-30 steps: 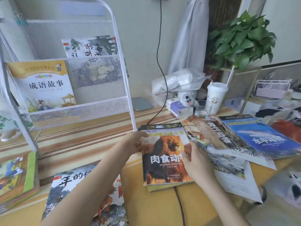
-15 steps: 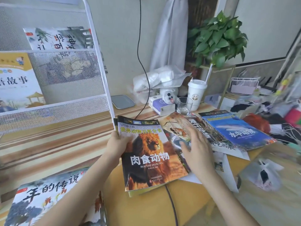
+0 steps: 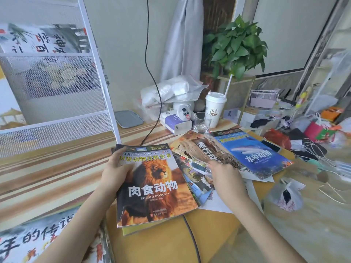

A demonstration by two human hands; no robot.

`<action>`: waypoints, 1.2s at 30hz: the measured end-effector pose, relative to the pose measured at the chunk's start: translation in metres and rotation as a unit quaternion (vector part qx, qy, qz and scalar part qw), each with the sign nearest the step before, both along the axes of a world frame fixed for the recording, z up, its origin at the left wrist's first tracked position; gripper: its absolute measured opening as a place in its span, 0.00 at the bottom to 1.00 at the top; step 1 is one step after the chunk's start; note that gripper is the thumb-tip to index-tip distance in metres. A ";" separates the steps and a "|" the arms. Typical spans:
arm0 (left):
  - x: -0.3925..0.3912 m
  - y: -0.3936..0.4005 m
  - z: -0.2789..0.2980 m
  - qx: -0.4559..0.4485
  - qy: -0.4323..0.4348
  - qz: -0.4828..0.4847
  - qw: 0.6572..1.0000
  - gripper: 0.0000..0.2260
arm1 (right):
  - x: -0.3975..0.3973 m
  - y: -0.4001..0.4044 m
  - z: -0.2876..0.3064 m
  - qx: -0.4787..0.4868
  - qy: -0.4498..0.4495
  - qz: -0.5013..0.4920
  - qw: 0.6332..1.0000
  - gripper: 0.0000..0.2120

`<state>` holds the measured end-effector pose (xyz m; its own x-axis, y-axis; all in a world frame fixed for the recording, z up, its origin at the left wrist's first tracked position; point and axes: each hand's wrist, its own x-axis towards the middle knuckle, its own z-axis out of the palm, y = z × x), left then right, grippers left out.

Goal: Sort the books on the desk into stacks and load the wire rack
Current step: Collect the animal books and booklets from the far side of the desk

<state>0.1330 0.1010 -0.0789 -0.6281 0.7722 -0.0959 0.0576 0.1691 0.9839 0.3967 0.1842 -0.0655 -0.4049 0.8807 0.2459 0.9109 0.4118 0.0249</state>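
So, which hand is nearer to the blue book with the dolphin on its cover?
Right. The right hand reaches onto the brown book beside the blue book, close to its left edge. The left hand holds the lion book, farther left.

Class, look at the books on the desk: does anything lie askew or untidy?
Yes. Right of the lion book, the reptile book and blue aquatic book lie fanned at angles over loose pages, not stacked. The right hand reaches them.

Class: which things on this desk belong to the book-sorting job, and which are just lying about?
Job: lion book, reptile book, blue book, wire rack.
Lying about: cup, glass, plant, cable.
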 end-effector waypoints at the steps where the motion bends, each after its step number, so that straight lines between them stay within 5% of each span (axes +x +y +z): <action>1: -0.001 0.000 0.000 -0.013 0.003 -0.004 1.000 0.14 | 0.002 -0.010 0.003 -0.009 0.025 0.015 1.000 0.10; 7: -0.003 0.000 -0.003 -0.035 -0.023 -0.015 0.999 0.06 | 0.015 -0.046 0.017 -0.104 0.141 0.031 0.984 0.20; 10: -0.002 -0.003 -0.003 -0.023 -0.034 -0.021 0.999 0.07 | 0.021 -0.009 0.012 -0.034 0.230 -0.002 0.973 0.15; 14: 0.001 -0.008 0.002 -0.017 -0.027 -0.029 0.999 0.07 | 0.026 0.060 -0.006 -0.144 0.104 -0.153 0.972 0.37; 16: 0.002 -0.009 0.004 -0.013 -0.012 -0.026 0.999 0.07 | 0.024 0.072 -0.013 -0.159 0.081 -0.192 0.965 0.33; 19: 0.003 -0.010 0.006 -0.009 -0.004 -0.026 1.000 0.07 | 0.018 0.067 -0.002 -0.044 -0.031 -0.138 0.989 0.14; 21: 0.003 -0.010 0.005 -0.013 -0.003 -0.027 1.000 0.07 | 0.011 0.060 0.017 -0.009 -0.096 -0.114 0.989 0.12; 27: 0.008 -0.009 0.007 0.008 -0.004 -0.003 1.000 0.10 | -0.055 -0.002 0.082 0.006 0.027 0.053 0.998 0.14; 31: 0.008 -0.008 0.012 0.060 -0.137 -0.009 0.989 0.23 | -0.141 -0.048 0.084 -0.077 0.033 0.142 0.986 0.11; 36: 0.003 -0.012 0.013 0.086 -0.229 -0.047 0.968 0.21 | -0.197 -0.073 0.040 -0.145 0.057 0.147 0.977 0.16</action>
